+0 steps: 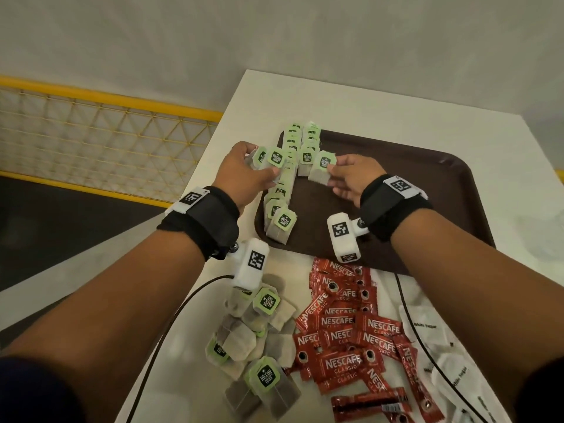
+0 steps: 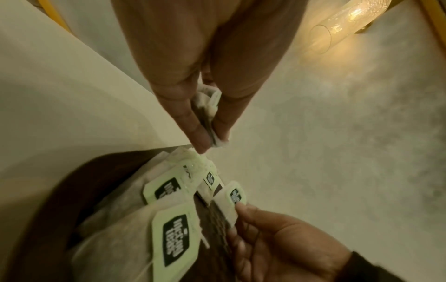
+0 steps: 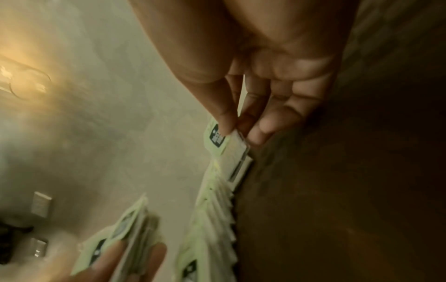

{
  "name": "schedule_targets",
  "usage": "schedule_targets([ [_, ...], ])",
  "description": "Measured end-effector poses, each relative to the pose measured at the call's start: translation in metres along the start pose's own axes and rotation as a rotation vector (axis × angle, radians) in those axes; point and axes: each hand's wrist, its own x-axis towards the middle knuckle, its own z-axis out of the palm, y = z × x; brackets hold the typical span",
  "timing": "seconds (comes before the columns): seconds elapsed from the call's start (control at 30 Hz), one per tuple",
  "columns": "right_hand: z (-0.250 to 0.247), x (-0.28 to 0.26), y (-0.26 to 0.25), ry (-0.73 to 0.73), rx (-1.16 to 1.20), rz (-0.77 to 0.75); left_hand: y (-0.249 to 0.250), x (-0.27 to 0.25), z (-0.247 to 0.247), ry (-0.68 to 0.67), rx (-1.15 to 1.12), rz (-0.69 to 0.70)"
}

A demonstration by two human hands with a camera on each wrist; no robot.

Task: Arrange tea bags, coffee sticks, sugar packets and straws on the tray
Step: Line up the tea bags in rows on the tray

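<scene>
The left hand pinches a few tea bags; the right hand pinches one bag over the tray, beside the rows between them. Only the head view shows the coffee sticks and sugar packets near the forearms.

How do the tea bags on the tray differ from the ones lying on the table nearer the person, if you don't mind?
The tea bags on the tray overlap in ordered rows along the brown tray; the tea bags on the table lie in a loose, jumbled heap. The tray ones are being added to by the left hand and right hand; the table ones lie untouched. Both carry green tags.
</scene>
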Motion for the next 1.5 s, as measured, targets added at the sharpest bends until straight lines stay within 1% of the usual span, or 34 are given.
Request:
schedule_targets([
  [0.1,0.005,0.011,0.002,-0.007,-0.153,0.011,-0.001,0.003,-0.001,0.036,-0.019,-0.046],
  [0.17,0.01,0.016,-0.003,-0.003,-0.197,0.006,-0.001,0.005,-0.001,0.034,-0.016,-0.062],
  [0.4,0.029,0.03,-0.014,0.032,-0.239,0.097,0.002,0.008,-0.002,-0.002,-0.049,-0.068],
  [0.67,0.035,0.041,-0.012,0.076,-0.244,0.111,0.006,0.007,-0.006,-0.031,-0.016,-0.06],
  [0.73,0.034,0.041,-0.014,0.093,-0.296,0.092,0.006,0.007,-0.007,-0.032,-0.007,-0.069],
  [0.8,0.03,0.039,-0.016,0.12,-0.392,0.009,0.006,0.009,-0.006,-0.029,-0.015,-0.08],
  [0.83,0.029,0.036,-0.017,0.123,-0.4,-0.051,0.006,0.01,-0.005,-0.025,-0.023,-0.084],
  [0.9,0.027,0.026,-0.018,0.088,-0.3,-0.163,0.007,0.012,-0.003,-0.018,-0.04,-0.087],
  [0.97,0.029,0.015,-0.019,-0.014,-0.195,-0.231,0.007,0.013,0.001,-0.016,-0.058,-0.082],
  [1.03,0.034,0.01,-0.018,-0.148,-0.151,-0.252,0.008,0.012,0.005,-0.032,-0.068,-0.073],
  [1.07,0.036,0.008,-0.017,-0.192,-0.151,-0.25,0.008,0.012,0.007,-0.046,-0.065,-0.066],
  [1.1,0.038,0.008,-0.016,-0.205,-0.153,-0.253,0.009,0.011,0.009,-0.063,-0.062,-0.059],
  [1.2,0.041,0.006,-0.013,-0.153,-0.075,-0.276,0.009,0.011,0.013,-0.084,-0.086,-0.061],
  [1.3,0.036,0.007,-0.011,-0.086,0.03,-0.283,0.007,0.014,0.013,-0.04,-0.123,-0.085],
  [1.37,0.028,0.008,-0.01,-0.074,0.084,-0.255,0.004,0.016,0.011,0.002,-0.107,-0.076],
  [1.43,0.02,0.01,-0.007,-0.074,0.073,-0.213,0.001,0.018,0.006,0.051,-0.075,-0.072],
  [1.5,0.015,0.013,-0.002,-0.071,-0.013,-0.161,-0.002,0.02,0.0,0.075,-0.05,-0.081],
])
